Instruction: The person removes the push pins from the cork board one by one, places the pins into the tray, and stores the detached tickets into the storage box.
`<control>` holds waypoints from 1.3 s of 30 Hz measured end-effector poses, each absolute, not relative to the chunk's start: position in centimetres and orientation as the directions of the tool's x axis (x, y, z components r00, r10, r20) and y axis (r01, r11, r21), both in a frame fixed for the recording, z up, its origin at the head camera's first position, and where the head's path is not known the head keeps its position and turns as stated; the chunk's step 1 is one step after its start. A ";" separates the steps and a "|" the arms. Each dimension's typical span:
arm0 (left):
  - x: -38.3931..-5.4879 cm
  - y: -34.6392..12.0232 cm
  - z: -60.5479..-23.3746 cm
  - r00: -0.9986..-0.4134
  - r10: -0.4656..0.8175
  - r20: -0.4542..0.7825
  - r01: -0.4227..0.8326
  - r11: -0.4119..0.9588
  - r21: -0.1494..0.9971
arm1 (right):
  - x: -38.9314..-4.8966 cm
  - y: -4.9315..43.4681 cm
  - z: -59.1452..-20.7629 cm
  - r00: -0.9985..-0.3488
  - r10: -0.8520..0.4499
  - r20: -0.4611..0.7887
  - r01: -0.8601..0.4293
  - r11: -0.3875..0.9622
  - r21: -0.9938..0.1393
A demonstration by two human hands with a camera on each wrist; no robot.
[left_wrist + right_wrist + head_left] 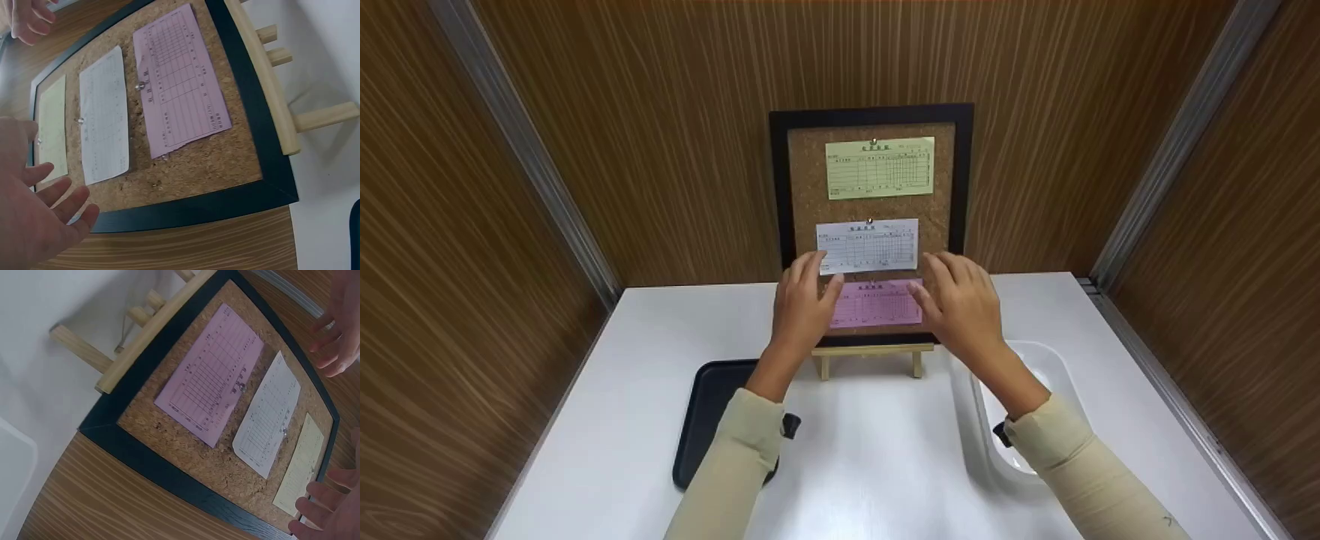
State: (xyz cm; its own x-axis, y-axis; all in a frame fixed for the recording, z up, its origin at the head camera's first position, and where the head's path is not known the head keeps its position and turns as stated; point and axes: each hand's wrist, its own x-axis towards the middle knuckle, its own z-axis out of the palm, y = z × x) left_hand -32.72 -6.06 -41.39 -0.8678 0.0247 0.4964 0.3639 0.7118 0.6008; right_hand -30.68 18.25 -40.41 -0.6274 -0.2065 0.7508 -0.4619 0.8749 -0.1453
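A cork board in a black frame leans on a small wooden easel. Pinned to it, top to bottom, are a yellow-green slip, a white slip and a pink slip, each with a metallic pin at its upper edge. My left hand is raised in front of the board's lower left, fingers spread and slightly bent, holding nothing. Opposite it, my right hand hovers by the lower right side, fingers relaxed around nothing. In the wrist views both hands stand apart from the slips.
On the white table, a black tray lies under the left forearm. A white tray sits beneath the right forearm. Wood-grain panels with metal edge strips enclose the back and sides.
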 end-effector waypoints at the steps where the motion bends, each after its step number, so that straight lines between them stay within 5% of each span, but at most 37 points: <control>1: -32.9 -6.0 -41.1 -0.866 0.027 0.500 0.368 0.711 0.599 | -30.9 18.2 -40.2 -0.623 -0.206 0.755 -0.463 0.875 -0.143; 20: -36.3 -4.1 -36.8 -0.805 0.078 0.588 0.464 0.699 0.543 | -33.9 17.7 -36.1 -0.678 -0.137 0.723 -0.425 0.875 -0.232; 32: -39.7 -3.2 -33.2 -0.783 0.051 0.619 0.516 0.608 0.603 | -37.9 18.0 -33.7 -0.801 0.034 0.598 -0.345 0.790 -0.507; 39: -41.3 -2.3 -32.0 -0.778 0.022 0.628 0.506 0.614 0.606 | -40.2 18.0 -32.3 -0.803 0.108 0.586 -0.331 0.737 -0.589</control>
